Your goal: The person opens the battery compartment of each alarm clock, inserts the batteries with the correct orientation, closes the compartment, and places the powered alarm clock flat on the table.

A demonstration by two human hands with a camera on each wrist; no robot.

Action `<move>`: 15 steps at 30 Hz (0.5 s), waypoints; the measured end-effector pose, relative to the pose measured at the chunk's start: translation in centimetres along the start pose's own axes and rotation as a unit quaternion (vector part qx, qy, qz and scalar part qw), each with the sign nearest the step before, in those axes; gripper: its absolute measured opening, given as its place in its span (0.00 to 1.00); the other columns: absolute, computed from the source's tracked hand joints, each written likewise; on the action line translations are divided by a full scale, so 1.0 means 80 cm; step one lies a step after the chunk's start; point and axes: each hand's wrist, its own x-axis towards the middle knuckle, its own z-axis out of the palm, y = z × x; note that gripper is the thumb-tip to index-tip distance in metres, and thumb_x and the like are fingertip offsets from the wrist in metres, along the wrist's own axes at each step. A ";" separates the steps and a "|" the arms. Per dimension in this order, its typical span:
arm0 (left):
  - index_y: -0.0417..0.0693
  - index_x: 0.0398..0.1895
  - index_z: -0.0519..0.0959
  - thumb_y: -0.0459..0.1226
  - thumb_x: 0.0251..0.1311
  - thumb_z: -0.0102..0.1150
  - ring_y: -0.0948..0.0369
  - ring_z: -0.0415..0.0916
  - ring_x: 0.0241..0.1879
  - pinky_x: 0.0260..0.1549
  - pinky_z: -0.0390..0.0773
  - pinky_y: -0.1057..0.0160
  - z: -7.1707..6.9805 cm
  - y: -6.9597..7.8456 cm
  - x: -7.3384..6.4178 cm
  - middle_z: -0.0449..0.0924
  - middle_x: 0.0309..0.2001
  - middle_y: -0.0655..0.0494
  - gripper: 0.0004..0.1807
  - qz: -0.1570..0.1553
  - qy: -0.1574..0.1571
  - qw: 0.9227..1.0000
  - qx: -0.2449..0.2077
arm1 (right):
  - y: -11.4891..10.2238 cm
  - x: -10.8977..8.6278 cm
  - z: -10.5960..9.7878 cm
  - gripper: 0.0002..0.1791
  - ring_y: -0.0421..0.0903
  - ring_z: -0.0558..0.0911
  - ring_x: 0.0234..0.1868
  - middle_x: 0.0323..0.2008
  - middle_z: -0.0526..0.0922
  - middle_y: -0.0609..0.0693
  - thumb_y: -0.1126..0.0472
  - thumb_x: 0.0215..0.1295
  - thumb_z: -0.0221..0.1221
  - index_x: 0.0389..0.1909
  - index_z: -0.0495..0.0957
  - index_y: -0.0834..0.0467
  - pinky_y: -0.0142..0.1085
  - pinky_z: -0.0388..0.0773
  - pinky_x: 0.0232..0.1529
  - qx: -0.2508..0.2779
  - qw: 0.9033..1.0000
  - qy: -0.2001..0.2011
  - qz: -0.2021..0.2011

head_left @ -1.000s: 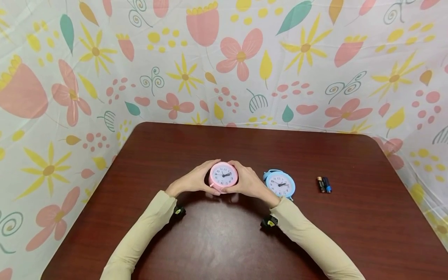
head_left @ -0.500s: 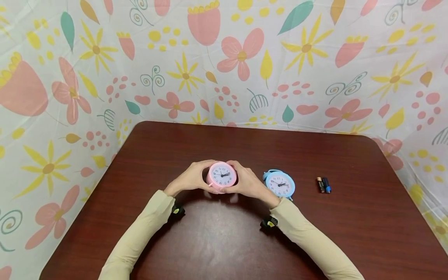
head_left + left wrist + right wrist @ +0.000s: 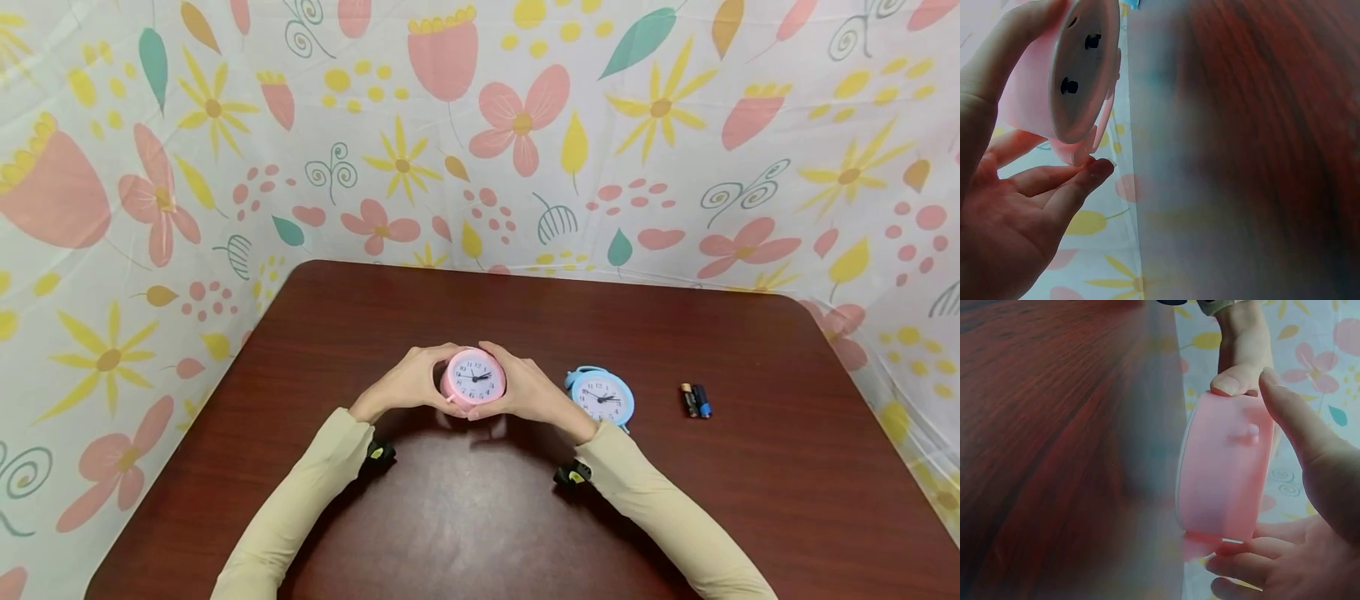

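A round pink alarm clock point(image 3: 474, 377) is held between both hands above the middle of the table, its white dial turned up toward the head view. The left hand point(image 3: 405, 382) grips its left side, thumb at the lower edge and fingers at the top. On the opposite side, the right hand point(image 3: 528, 387) holds it the same way, thumb low. The left wrist view shows the clock's back point(image 3: 1082, 69) with two black knobs. From the right wrist, its smooth pink side point(image 3: 1225, 469) and a small peg are visible. A light blue alarm clock point(image 3: 602, 398) lies beside the right wrist.
Two batteries point(image 3: 695, 401) lie side by side to the right of the blue clock. The dark brown wooden table point(image 3: 480, 517) has rounded back corners. A floral cloth point(image 3: 517, 125) hangs behind it and along both sides.
The pink clock has shifted slightly left with the left hand, and the right hand's fingers have closed in a little along its edge. The blue clock and batteries stay put.
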 end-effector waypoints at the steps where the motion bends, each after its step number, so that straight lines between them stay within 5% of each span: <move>1: 0.56 0.60 0.76 0.52 0.30 0.81 0.68 0.77 0.49 0.51 0.77 0.62 0.000 0.001 0.000 0.81 0.50 0.66 0.45 0.002 0.000 1.000 0.004 | -0.001 0.001 0.000 0.57 0.49 0.81 0.48 0.53 0.80 0.55 0.43 0.36 0.78 0.67 0.62 0.62 0.44 0.78 0.48 -0.001 1.000 0.001 0.001; 15: 0.56 0.59 0.76 0.50 0.32 0.79 0.66 0.77 0.47 0.48 0.77 0.61 -0.002 0.006 0.006 0.79 0.48 0.66 0.42 0.020 0.004 0.998 0.052 | -0.003 0.006 0.001 0.50 0.47 0.80 0.47 0.52 0.81 0.51 0.46 0.39 0.78 0.64 0.68 0.58 0.42 0.78 0.47 -0.005 0.999 0.016 -0.028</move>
